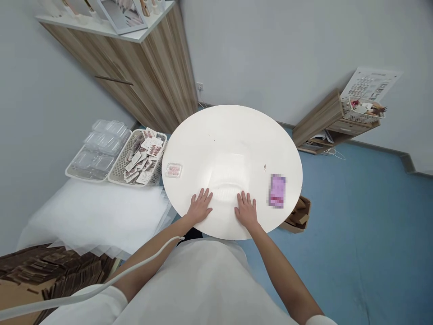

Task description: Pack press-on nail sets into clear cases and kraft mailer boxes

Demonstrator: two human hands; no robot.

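Pale grey walls (257,54) are seen beyond the hands; a wood-grain cabinet (162,67) is placed ahead of the left hand; a low wooden shelf unit (321,119) and blue floor (338,216) are seen to the right.

Looks like a nail-product workroom tbh: basket (117,173) of nail cards (154,150) left of the fingers (201,194), framed nail photo (122,16) beyond them.

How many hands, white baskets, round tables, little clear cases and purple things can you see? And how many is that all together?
Hands: 2, the left hand and the right hand
White baskets: 3, one with clear boxes, one with cards, one on the shelf unit
Round table: 1
Little clear case: 1
Purple thing, blurred: 1
Total: 8
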